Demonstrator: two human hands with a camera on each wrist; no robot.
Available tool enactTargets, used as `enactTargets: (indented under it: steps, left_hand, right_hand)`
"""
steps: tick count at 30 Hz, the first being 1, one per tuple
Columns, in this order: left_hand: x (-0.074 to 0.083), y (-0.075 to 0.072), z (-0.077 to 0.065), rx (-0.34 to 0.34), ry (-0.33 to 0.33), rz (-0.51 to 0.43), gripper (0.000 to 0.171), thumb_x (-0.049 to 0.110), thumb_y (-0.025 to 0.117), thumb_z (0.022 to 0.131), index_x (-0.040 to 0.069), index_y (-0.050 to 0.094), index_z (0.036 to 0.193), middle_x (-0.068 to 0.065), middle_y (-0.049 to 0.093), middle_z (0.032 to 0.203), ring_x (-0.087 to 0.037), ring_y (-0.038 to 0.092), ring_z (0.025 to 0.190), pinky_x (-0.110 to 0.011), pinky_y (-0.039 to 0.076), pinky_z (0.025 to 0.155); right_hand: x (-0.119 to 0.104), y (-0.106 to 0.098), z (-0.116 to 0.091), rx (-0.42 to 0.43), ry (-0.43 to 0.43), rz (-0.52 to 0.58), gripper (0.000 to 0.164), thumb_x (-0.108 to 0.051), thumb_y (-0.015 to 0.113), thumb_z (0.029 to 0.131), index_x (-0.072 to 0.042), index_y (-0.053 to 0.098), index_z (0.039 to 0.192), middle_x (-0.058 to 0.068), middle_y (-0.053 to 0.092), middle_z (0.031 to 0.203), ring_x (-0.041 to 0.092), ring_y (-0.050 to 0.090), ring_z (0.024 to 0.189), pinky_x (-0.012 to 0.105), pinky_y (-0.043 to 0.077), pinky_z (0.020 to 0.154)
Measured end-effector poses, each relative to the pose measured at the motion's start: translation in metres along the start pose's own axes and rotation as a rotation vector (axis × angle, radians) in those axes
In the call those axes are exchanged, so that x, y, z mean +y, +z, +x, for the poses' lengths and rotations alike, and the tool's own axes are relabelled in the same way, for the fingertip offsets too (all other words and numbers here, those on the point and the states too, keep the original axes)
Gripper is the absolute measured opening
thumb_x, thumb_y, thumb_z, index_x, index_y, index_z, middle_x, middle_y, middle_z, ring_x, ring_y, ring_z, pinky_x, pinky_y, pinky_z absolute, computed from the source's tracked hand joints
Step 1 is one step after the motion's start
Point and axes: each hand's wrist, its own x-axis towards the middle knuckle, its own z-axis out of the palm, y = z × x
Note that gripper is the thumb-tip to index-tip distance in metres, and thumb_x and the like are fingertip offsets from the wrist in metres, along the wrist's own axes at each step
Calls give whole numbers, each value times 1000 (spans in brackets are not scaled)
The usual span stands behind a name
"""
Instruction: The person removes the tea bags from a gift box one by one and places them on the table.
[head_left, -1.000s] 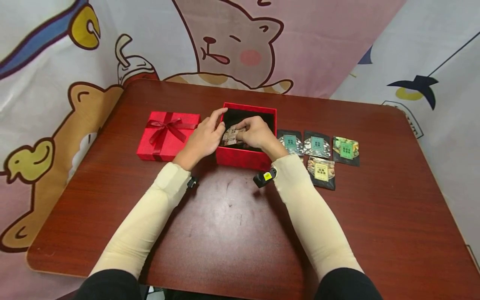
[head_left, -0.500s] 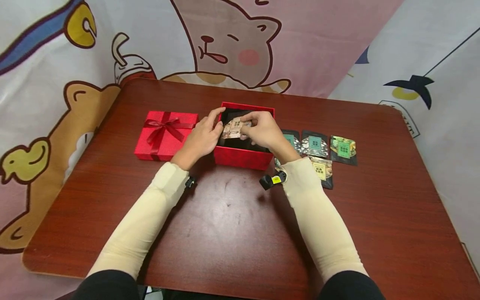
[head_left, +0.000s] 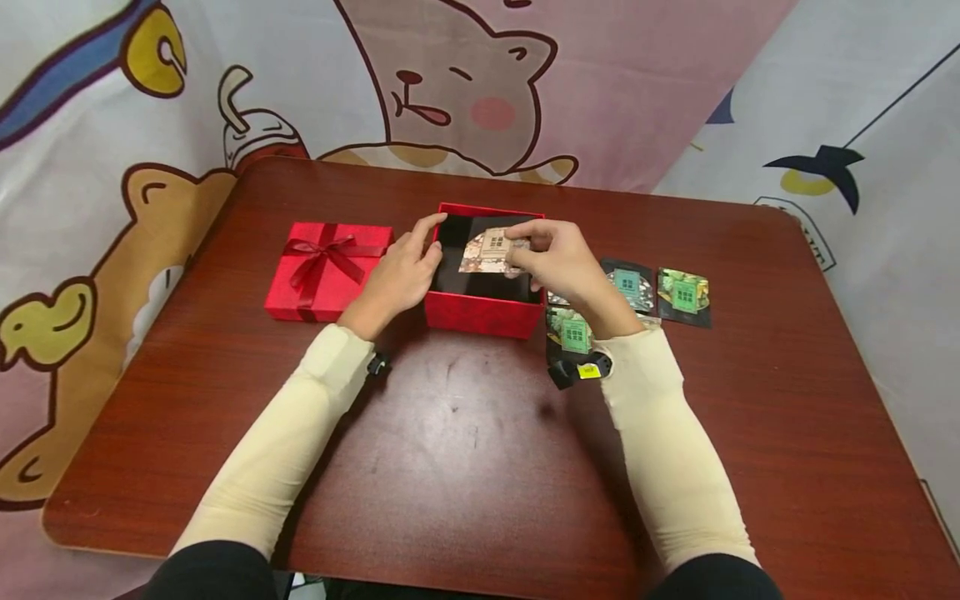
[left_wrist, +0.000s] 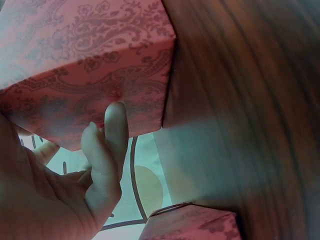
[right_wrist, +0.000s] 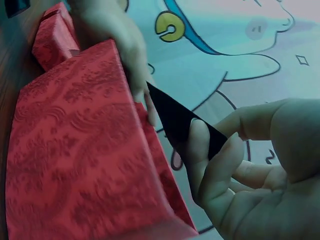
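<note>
In the head view, my right hand (head_left: 562, 260) pinches a small flat sachet (head_left: 480, 258) with a beige floral print and a pale label, over the open red gift box (head_left: 483, 315). The right wrist view shows the sachet's black back (right_wrist: 172, 117) between the thumb and fingers, above the box rim. My left hand (head_left: 401, 271) rests against the box's left side, its index finger reaching along the rim. Seen from the left wrist, those fingers lie fairly straight beside the patterned red wall (left_wrist: 95, 95). The box's dark inside is partly hidden by the sachet and right hand.
A red lid (head_left: 281, 287) with a ribbon bow lies left of the box. To the right are several more sachets, including a green-labelled one (head_left: 575, 335) and another at the far right (head_left: 684, 294); the right arm covers some. A printed cloth (head_left: 622, 92) hangs behind the table.
My right hand has lifted the sachet from inside the box and moved it up and to the right, showing more of its front. The left hand stays at the box's left side.
</note>
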Motion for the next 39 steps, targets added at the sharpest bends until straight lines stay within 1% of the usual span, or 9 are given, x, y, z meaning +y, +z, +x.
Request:
enactTargets:
  steps: [5,8,11,17,21,24,29,35,39]
  left_hand:
    - [0,0,-1,-11,-13,-1,51,30,41,102,27,34,152,-18,57,121,-31,54,116,-53,43,94]
    - [0,1,-1,-18,-13,1,51,30,41,102,27,33,152,-18,57,119,-31,54,114,-53,44,91]
    - [0,0,-1,-18,-8,-1,50,30,40,103,27,34,152,-18,57,117,-31,54,113,-52,44,91]
    - [0,-3,-2,-18,-11,-4,51,31,38,102,27,33,153,-15,55,102,-29,54,106,-51,44,87]
    - [1,-3,-2,-22,-9,-5,51,32,38,102,27,33,153,-15,55,103,-29,53,106,-51,44,87]
    - [1,-3,-1,-21,-2,-6,51,31,39,102,26,34,153,-16,55,104,-30,54,106,-51,43,88]
    - [2,-3,0,-16,1,-6,50,29,40,103,25,34,152,-16,55,101,-30,54,104,-51,43,88]
    - [1,-3,0,-22,0,-3,51,31,38,102,25,33,153,-16,54,100,-30,54,103,-50,43,89]
    - [2,-2,0,-22,5,-2,51,30,38,102,24,33,153,-16,53,97,-30,53,100,-50,43,87]
  right_hand:
    - [8,-19,-12,15,28,40,32,-6,62,91,-4,66,123,3,70,85,10,66,69,25,48,52]
    - [13,-31,-20,18,37,25,34,-9,63,92,-3,65,125,1,70,88,10,65,74,26,49,55]
    - [18,-42,-27,19,43,11,35,-12,63,93,-3,64,127,1,69,92,11,63,79,26,50,58]
    - [24,-54,-36,30,59,44,34,-10,61,96,-3,63,128,0,67,97,12,62,80,26,51,57]
    - [28,-62,-42,46,52,71,33,-8,61,96,-1,62,128,-2,66,95,11,61,81,27,53,57]
    - [31,-70,-47,70,60,55,32,-10,61,96,-1,63,127,-4,66,94,10,61,82,27,53,56]
    - [36,-84,-58,88,98,-6,34,-15,60,98,-4,62,130,-6,65,96,10,62,83,27,52,58]
    - [53,-103,-67,89,132,-22,38,-16,58,99,-3,58,134,-8,64,96,9,60,82,26,52,60]
    - [63,-114,-74,107,143,-26,37,-16,57,99,-2,57,134,-10,63,95,7,59,79,25,53,59]
